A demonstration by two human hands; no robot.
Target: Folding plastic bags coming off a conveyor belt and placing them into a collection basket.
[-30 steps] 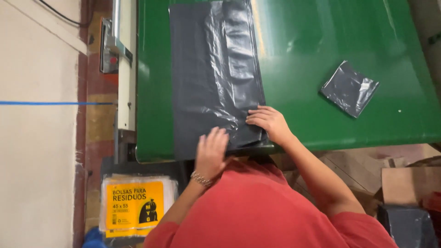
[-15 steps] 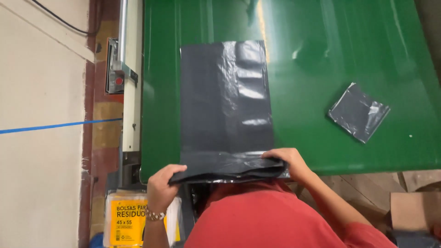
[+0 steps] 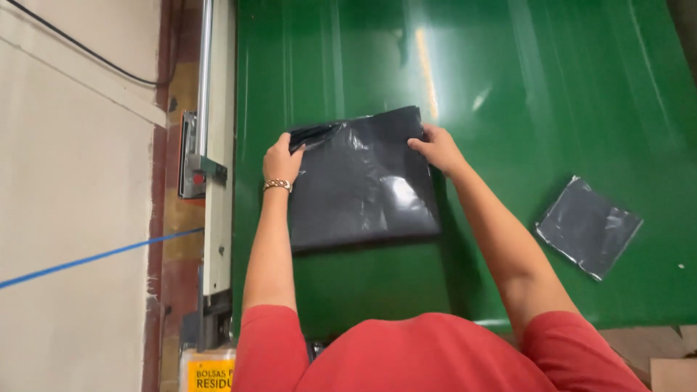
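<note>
Folded black plastic bag (image 3: 361, 181) lies flat on green table (image 3: 552, 87). Left hand (image 3: 282, 160) and right hand (image 3: 438, 147) pinch its far corners. Thin, limp, slippery; grip corners, likely best

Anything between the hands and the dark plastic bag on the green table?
Nothing visible. The left hand and right hand already grip the far corners of the folded dark bag; the small folded bag lies apart, to the right.

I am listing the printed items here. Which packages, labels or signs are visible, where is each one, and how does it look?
Package with label: bottom edge of the view, below the table's left end, beside the person's left arm; rectangular yellow-orange label with dark lettering, cut off by the frame.
No other label, sign or screen shows.
</note>
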